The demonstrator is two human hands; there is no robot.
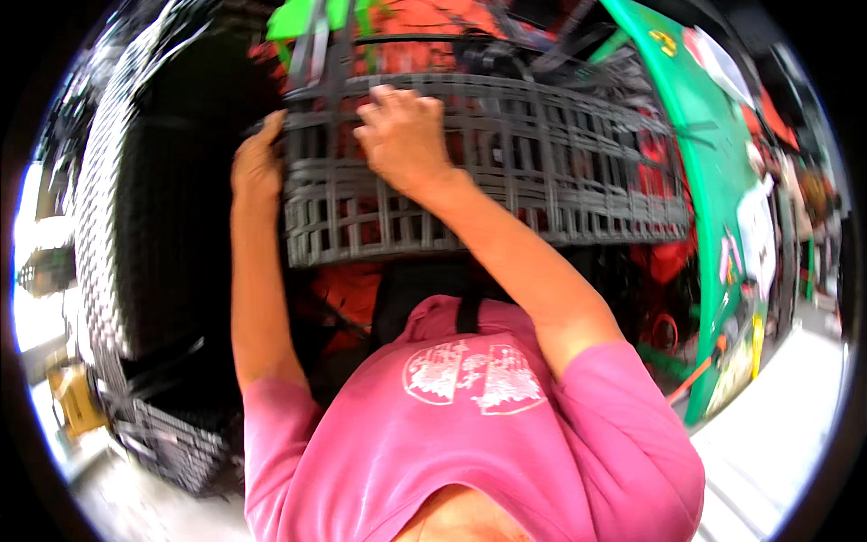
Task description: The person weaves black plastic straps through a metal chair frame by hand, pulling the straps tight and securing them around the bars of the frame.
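Note:
A dark grey woven-strip basket (506, 172) with an open lattice lies across in front of me. My left hand (259, 163) is at its left end, fingers closed around the upper left corner. On the lattice near the upper rim rests my right hand (402, 135), its fingers curled in. What those fingers pinch, if anything, is too blurred to make out. Just left of the right hand, a loose grey strip (340, 54) runs up past the rim.
On the left stands a tall stack of woven pieces (99, 235), with a darker basket (176, 443) below. A green board (704, 208) borders the right side, tools near its lower end. Red material (348, 294) shows behind and under the lattice, bright green material (302, 23) above.

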